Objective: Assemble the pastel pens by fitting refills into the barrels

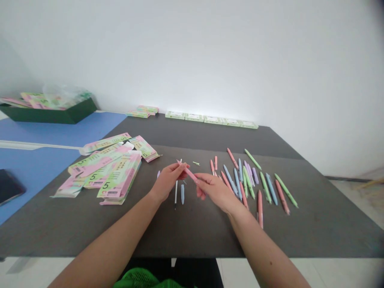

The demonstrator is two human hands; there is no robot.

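1. Pinching a pink pen barrel (189,173) between them, the left hand (168,182) and the right hand (217,192) meet above the dark grey bench (192,236). The left fingers close near one end and the right fingers near the other, so both hands are grasping it.
2. Lying just below the hands, apart from the other pens, are a thin white refill with a black tip (176,195) and a short pale blue plastic barrel (182,194). A tiny green plastic piece (196,163) lies just beyond them.
3. Spreading across the right of the bench, a loose scatter of pastel pink, blue, green and lilac pens (249,180) lies outside any box.
4. Heaped at the left are flat pink-and-green printed cardboard boxes (120,176) marked with a 5; whether any hold pens cannot be told.
5. Lining the far edge of the bench, a row of closed pale green boxes (211,119) stands apart from the pens.
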